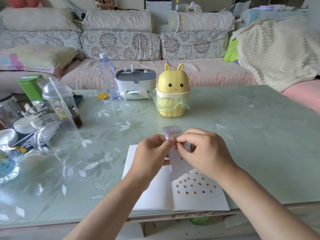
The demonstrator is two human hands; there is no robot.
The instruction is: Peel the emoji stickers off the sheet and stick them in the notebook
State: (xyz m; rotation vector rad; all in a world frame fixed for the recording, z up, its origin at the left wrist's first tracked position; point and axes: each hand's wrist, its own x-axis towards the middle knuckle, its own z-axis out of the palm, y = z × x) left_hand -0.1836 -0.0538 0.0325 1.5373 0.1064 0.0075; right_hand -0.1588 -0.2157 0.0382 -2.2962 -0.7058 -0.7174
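An open white notebook (152,193) lies at the table's near edge, and several small emoji stickers (194,186) are stuck on its right page. Above it I hold a narrow white sticker sheet (173,133) upright, with a few yellow emoji showing near its top. My left hand (150,155) grips the sheet's left edge between thumb and fingers. My right hand (202,151) pinches at the sheet's middle with thumb and forefinger, right beside my left fingertips. The hands hide the sheet's middle part.
A yellow bunny-shaped bin (172,92) with a bag liner stands behind the notebook. A tissue box (135,85) and a water bottle (108,77) sit further back. Glass jugs, cups and bowls (48,122) crowd the table's left side. A sofa (121,45) runs behind.
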